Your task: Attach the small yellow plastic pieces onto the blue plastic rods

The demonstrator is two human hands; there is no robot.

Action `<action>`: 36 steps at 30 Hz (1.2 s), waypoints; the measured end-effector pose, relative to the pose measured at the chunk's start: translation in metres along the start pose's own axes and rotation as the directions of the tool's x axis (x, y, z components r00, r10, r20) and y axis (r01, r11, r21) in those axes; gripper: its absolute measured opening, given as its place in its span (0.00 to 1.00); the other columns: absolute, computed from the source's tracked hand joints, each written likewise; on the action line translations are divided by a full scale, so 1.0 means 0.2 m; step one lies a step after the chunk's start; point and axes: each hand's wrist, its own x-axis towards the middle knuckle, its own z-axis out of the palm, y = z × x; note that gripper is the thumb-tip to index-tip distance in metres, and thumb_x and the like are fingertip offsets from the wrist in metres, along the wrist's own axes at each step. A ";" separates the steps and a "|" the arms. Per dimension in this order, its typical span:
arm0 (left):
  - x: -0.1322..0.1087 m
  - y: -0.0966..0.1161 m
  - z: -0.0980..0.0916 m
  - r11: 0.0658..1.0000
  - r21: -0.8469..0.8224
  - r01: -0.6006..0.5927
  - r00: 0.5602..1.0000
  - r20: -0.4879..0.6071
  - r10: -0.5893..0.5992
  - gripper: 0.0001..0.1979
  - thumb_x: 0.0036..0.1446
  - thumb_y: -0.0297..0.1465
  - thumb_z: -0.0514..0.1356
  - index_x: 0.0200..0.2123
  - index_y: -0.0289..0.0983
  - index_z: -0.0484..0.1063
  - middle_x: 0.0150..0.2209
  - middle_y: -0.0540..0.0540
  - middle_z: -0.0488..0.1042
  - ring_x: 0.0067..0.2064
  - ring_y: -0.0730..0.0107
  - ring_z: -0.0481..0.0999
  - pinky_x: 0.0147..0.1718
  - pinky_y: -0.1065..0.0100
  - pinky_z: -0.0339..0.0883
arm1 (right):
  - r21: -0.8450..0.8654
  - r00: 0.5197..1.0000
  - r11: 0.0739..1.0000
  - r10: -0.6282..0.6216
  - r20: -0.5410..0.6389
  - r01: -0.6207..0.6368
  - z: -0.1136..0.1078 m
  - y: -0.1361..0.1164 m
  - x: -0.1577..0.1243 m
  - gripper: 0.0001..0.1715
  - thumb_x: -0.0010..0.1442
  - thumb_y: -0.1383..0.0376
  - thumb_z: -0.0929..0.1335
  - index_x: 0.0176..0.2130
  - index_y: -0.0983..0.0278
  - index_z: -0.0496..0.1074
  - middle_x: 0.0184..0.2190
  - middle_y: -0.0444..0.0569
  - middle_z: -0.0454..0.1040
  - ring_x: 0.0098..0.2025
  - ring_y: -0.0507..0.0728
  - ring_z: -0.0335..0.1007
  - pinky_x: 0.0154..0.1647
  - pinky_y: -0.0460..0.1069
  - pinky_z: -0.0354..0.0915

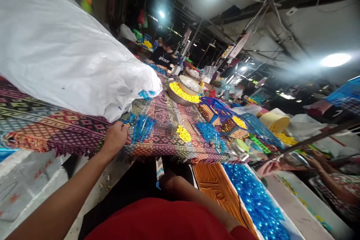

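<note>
Head view: the left hand (115,138) sits closed at the near edge of the table (70,146), which is draped in a fringed, multicoloured woven cloth. Its fingers (125,139) are just beside a bundle of clear blue plastic strips (143,129), with a fleck of yellow at the fingertips, but I cannot tell whether the hand grips anything. The right hand (170,180) is well apart from it, low and dim in front of the person's red shirt (154,221), and what it holds cannot be told.

A large white plastic sack (70,52) lies on the table to the left and far of the left hand. Farther along the table are a small heap of yellow pieces (183,133), a steel basin of yellow pieces (176,93), a blue basket (213,110) and a blue crate (260,129). To the right, a co-worker's hands (316,163) reach in near the table's edge. Near right, blue beads (257,198) lie on a white-edged tray (284,210). At the far end, a person's black shirt (164,55) bears white lettering, too small and blurred to read. No other writing is legible.
</note>
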 end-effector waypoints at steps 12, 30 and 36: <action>-0.03 0.03 0.01 1.000 0.001 0.026 0.999 -0.027 -0.026 0.07 0.53 0.34 0.53 0.25 0.38 0.61 0.19 0.51 0.68 0.19 0.66 0.73 0.18 0.68 0.69 | -0.089 0.994 0.990 0.112 0.008 -0.111 0.03 0.02 -0.04 0.18 0.43 0.73 0.67 0.10 0.64 0.57 0.16 0.46 0.70 0.28 0.60 0.72 0.32 0.52 0.65; -0.07 0.06 0.00 0.992 -0.108 0.059 0.995 -0.074 -0.068 0.09 0.53 0.36 0.57 0.27 0.37 0.64 0.21 0.52 0.69 0.20 0.70 0.73 0.19 0.69 0.72 | 0.316 0.330 0.941 0.338 -0.881 -0.119 -0.43 0.49 -0.55 0.11 0.60 0.63 0.65 0.33 0.66 0.74 0.31 0.52 0.75 0.35 0.56 0.71 0.39 0.50 0.65; -0.12 0.14 0.00 0.979 -0.194 0.060 0.990 -0.116 -0.084 0.10 0.51 0.35 0.58 0.24 0.36 0.63 0.17 0.52 0.68 0.19 0.71 0.72 0.18 0.70 0.70 | 0.134 0.433 0.913 0.307 -0.848 -0.384 -0.45 0.44 -0.46 0.14 0.64 0.63 0.61 0.37 0.65 0.75 0.37 0.54 0.75 0.38 0.57 0.70 0.40 0.49 0.62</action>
